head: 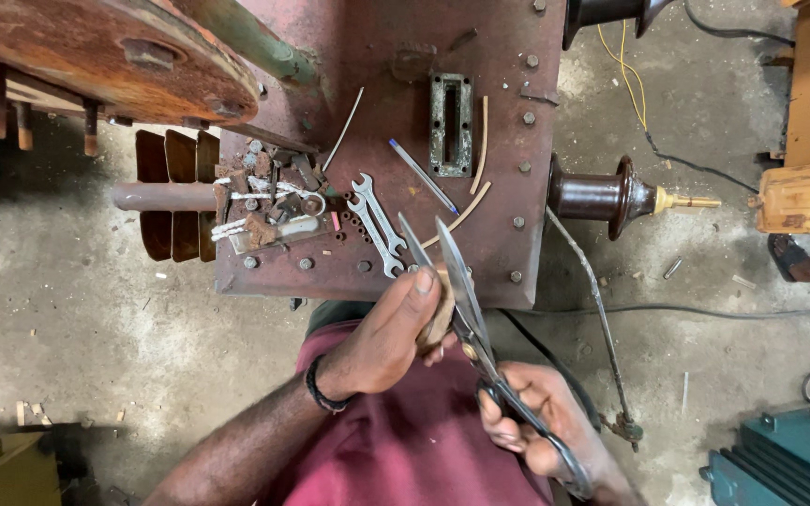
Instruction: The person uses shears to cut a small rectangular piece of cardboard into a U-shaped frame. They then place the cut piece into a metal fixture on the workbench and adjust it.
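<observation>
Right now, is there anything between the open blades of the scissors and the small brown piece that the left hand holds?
Nothing visible does. The left hand pinches the brown piece right beside the scissors, which the right hand grips by the handles. The blades stand open, and the piece lies against the nearer one. Only the left fingers are close.

No packages, labels, signs or screens in view.

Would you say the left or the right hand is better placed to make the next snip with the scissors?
Right, probably. The right hand already grips the handles of the scissors, whose blades stand open, while the left hand is busy holding the brown strip between them.
</observation>
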